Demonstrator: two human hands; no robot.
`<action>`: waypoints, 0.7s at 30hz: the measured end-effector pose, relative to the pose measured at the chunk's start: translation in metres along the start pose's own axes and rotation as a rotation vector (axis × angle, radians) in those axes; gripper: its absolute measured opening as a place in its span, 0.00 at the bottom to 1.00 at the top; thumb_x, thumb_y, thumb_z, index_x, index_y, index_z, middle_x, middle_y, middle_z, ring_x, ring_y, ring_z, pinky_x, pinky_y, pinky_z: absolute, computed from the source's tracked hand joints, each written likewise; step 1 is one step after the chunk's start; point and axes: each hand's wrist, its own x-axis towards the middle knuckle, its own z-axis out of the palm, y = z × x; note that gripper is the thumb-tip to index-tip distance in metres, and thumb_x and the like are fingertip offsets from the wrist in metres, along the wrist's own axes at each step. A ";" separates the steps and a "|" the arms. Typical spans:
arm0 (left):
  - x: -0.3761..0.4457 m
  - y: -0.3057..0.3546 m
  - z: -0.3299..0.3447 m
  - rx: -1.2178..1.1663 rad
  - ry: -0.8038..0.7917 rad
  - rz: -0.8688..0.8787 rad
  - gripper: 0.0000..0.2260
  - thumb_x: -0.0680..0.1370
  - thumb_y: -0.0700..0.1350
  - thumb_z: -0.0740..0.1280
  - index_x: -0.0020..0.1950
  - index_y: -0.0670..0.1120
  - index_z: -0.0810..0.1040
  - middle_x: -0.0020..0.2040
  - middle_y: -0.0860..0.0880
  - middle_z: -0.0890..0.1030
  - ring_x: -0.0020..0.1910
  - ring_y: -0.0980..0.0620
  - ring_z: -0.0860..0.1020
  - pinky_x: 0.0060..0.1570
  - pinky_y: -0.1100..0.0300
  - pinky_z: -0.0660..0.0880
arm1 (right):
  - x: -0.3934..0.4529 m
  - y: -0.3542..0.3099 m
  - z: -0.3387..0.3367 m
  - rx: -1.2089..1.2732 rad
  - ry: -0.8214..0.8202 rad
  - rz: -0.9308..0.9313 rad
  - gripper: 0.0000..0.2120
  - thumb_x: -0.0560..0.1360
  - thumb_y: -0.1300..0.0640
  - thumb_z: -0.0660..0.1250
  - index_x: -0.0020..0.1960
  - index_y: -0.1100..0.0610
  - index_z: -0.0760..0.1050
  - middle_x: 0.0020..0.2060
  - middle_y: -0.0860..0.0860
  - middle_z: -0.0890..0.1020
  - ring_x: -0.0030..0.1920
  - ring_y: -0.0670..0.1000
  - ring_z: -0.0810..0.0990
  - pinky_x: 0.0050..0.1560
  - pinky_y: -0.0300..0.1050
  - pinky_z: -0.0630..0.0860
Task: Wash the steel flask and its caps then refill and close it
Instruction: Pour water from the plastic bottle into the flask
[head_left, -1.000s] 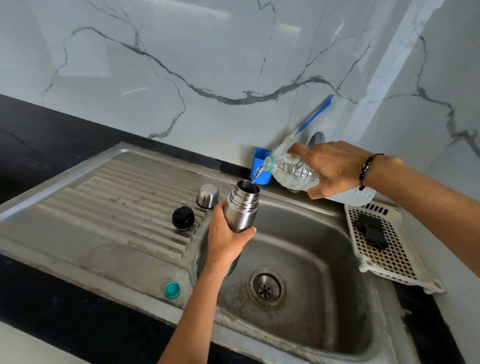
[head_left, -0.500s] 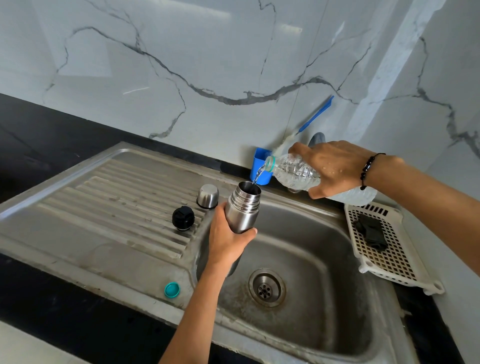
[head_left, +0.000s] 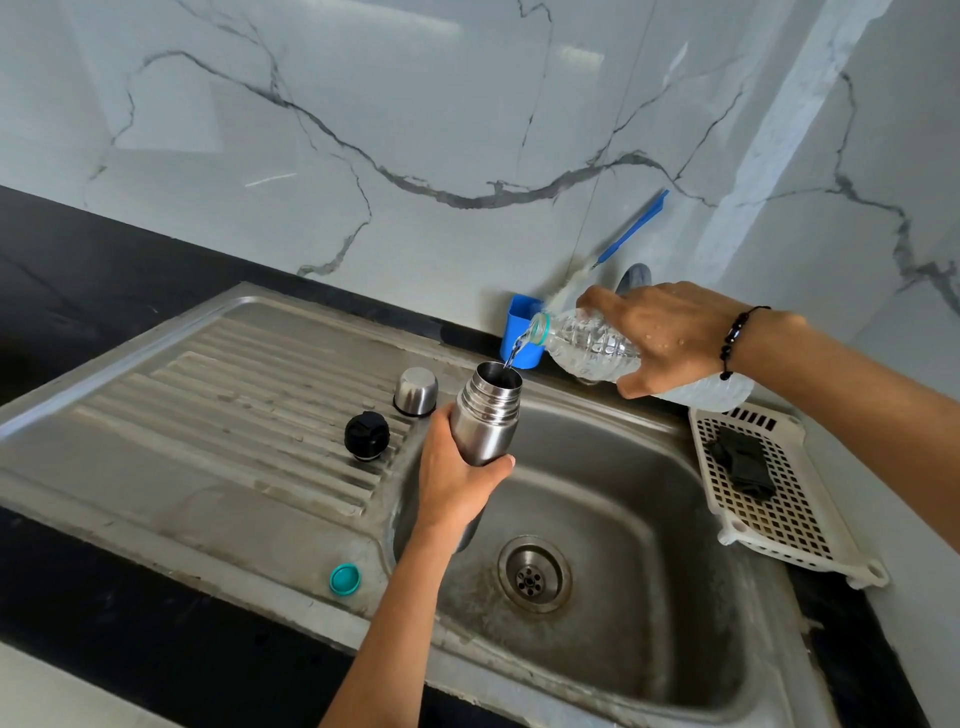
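My left hand (head_left: 451, 480) grips the open steel flask (head_left: 485, 415) and holds it upright over the left part of the sink basin (head_left: 623, 530). My right hand (head_left: 660, 335) holds a clear plastic water bottle (head_left: 597, 348) tipped down to the left. A thin stream of water runs from the bottle's mouth into the flask's mouth. The flask's steel cup cap (head_left: 415, 391) and its black inner stopper (head_left: 367, 435) stand on the ribbed drainboard (head_left: 234, 405) to the left.
A teal bottle cap (head_left: 344, 578) lies on the sink's front rim. A blue holder (head_left: 519, 332) with a blue-handled brush (head_left: 631, 228) stands against the marble wall. At the right, a white perforated tray (head_left: 779, 519) carries a black object (head_left: 743, 462). The drain (head_left: 534, 574) sits in the basin.
Almost nothing has moved. Both hands keep their places and the water keeps running from the bottle into the flask.
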 end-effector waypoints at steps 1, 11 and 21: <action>0.000 0.000 0.000 0.000 0.002 0.000 0.35 0.64 0.42 0.78 0.67 0.49 0.67 0.58 0.51 0.76 0.55 0.50 0.76 0.53 0.58 0.70 | 0.000 0.001 0.000 -0.001 0.003 -0.003 0.35 0.69 0.48 0.70 0.69 0.56 0.57 0.36 0.53 0.76 0.34 0.52 0.73 0.30 0.42 0.61; 0.000 0.000 0.000 -0.008 -0.005 -0.006 0.35 0.64 0.42 0.78 0.67 0.50 0.66 0.58 0.51 0.76 0.54 0.50 0.76 0.50 0.59 0.70 | -0.002 0.000 -0.003 -0.011 0.004 0.002 0.35 0.70 0.48 0.70 0.69 0.55 0.57 0.35 0.52 0.75 0.32 0.49 0.70 0.31 0.40 0.57; 0.000 -0.001 -0.001 -0.005 0.005 -0.007 0.35 0.64 0.42 0.78 0.67 0.50 0.66 0.57 0.51 0.76 0.53 0.51 0.76 0.50 0.59 0.69 | -0.002 -0.002 -0.003 0.009 -0.021 0.006 0.34 0.70 0.48 0.70 0.69 0.55 0.57 0.30 0.49 0.71 0.30 0.47 0.68 0.29 0.40 0.56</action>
